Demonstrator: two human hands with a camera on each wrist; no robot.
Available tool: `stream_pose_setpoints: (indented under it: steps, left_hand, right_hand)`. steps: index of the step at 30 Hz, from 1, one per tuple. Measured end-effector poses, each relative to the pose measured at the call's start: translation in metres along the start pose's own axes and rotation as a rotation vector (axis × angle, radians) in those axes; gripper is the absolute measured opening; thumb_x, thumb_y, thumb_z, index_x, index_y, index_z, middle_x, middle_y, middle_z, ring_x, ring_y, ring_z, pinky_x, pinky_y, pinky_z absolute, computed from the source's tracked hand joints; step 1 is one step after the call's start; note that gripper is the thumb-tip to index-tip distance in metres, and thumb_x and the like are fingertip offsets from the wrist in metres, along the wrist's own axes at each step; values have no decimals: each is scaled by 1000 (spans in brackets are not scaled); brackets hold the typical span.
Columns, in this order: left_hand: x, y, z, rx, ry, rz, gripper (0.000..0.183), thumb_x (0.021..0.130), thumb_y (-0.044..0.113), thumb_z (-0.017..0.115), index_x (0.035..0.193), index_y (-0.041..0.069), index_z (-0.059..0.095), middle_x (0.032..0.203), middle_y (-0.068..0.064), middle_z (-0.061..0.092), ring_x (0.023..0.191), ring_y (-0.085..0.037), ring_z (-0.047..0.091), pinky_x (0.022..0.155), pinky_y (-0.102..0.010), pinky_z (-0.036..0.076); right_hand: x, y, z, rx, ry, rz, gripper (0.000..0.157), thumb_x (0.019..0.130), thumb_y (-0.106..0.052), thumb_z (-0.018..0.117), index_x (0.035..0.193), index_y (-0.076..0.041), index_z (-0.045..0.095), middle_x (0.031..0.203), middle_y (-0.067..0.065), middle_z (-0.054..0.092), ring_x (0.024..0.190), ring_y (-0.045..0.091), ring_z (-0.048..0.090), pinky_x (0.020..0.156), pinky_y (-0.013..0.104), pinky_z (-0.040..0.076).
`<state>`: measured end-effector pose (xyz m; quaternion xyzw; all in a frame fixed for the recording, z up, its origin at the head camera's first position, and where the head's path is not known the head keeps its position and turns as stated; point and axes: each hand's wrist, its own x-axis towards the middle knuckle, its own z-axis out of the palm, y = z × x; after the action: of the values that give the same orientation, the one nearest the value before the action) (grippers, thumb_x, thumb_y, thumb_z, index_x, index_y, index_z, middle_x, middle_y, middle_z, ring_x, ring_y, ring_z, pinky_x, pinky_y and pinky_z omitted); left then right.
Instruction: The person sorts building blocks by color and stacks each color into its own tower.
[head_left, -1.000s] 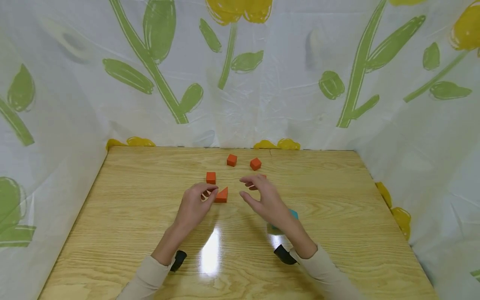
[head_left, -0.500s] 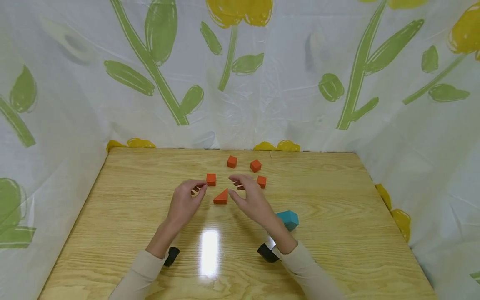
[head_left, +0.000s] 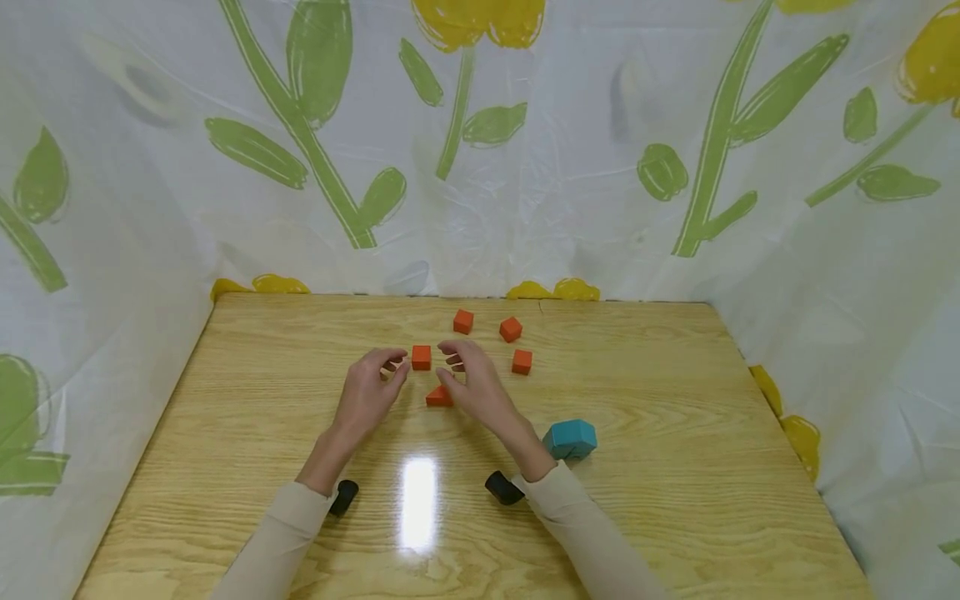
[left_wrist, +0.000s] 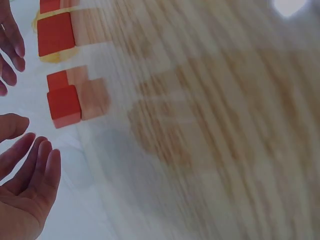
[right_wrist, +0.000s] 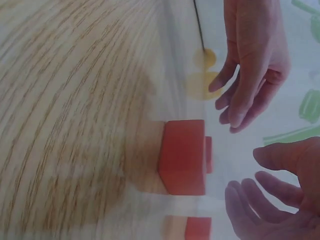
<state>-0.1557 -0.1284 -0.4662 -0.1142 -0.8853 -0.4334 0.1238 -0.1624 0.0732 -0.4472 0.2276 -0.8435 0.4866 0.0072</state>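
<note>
In the head view a red cube [head_left: 422, 357] sits between my two hands, touched by neither as far as I can see. My left hand [head_left: 369, 387] is just left of it, thumb and fingers slightly apart and holding nothing. On the cube's right hovers my right hand [head_left: 476, 385], its fingers bent loosely with a gap to the thumb. That hand partly covers a red triangular block [head_left: 437, 397]. Both wrist views also show the gaps: left hand [left_wrist: 27, 185] beyond a red cube [left_wrist: 65, 105], right hand [right_wrist: 275, 200] near a red block [right_wrist: 183, 157].
Farther back on the wooden table [head_left: 675, 375] stand red cubes [head_left: 463, 322], with another red cube [head_left: 511, 329] and a third red cube [head_left: 522, 362] to the right. A blue block [head_left: 572, 438] lies by the right forearm. Flowered cloth [head_left: 570, 167] encloses the table.
My right hand has moved left, past the rightmost cube and over the triangular block. My left hand has drawn left, away from that block, and its thumb and fingers have parted. The blocks stay put.
</note>
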Motion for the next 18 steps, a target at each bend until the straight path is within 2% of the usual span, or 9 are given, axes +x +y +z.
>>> stream_pose_setpoints:
  steps: [12,18]
  left_hand:
    - [13,-11,3,8,-37,-65,28,99,7,69,122,-10,68,115,-23,70,96,-35,68,81,-48,60]
    - [19,-17,1,7,-68,-109,33,102,9,66,127,-12,64,117,-26,68,99,-37,69,84,-50,59]
  right_hand:
    - [23,13,19,-4,-14,72,40,101,-3,64,138,11,54,134,26,57,113,34,62,98,41,55]
    - [32,13,26,-8,-51,109,43,103,-3,62,142,11,50,136,27,55,113,34,64,96,40,56]
